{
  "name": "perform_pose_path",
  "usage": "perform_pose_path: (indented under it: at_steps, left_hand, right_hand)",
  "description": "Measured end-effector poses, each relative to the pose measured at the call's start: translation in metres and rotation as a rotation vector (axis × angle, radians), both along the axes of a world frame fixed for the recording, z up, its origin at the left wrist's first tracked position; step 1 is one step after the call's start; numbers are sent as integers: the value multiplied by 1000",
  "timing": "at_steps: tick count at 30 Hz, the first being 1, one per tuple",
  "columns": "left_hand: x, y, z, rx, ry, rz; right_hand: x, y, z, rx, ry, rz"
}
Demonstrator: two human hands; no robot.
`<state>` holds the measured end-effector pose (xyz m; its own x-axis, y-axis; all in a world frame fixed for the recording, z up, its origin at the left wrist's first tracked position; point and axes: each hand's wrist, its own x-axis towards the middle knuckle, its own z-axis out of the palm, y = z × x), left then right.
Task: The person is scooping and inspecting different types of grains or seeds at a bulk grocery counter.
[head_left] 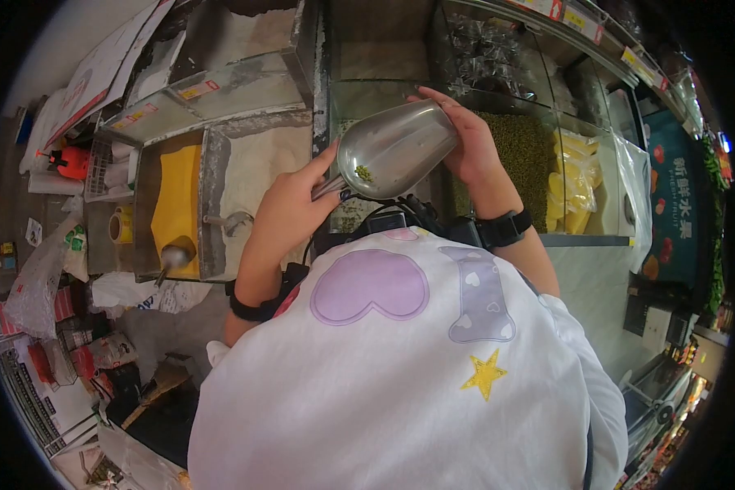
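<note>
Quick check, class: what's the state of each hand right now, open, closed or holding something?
Left hand: closed around the handle of the metal scoop.
Right hand: partly open, against the scoop's front edge.

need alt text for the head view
A bare left hand grips the handle and the right hand touches the open end of a shiny silver metal scoop with some small green beans inside; a heap of similar beans lies rightward.

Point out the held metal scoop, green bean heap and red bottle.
Metal scoop (404, 149): head view, inside of the bowl.
Green bean heap (521, 155): head view, exposed top surface.
Red bottle (72, 163): head view, side of its body.
</note>
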<state>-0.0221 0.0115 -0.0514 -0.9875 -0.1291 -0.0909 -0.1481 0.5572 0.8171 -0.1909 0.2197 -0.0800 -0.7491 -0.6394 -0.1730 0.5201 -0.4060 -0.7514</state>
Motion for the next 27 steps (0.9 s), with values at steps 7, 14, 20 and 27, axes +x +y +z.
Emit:
perform_pose_path:
  at_steps: [7,14,20,27]
  left_hand:
    - [0,-6,7,-113,-44,0]
    - [-24,-18,49,-549,5,-195]
    - [-41,-5,90,-769,-28,-261]
    - [-41,-1,104,-860,4,-258]
  right_hand:
    - [-1,-1,-1,61,-4,-118]
    - [-8,-8,-45,16,-457,23]
    - [0,-12,-41,114,-581,-106]
    - [6,-18,-29,109,-575,-212]
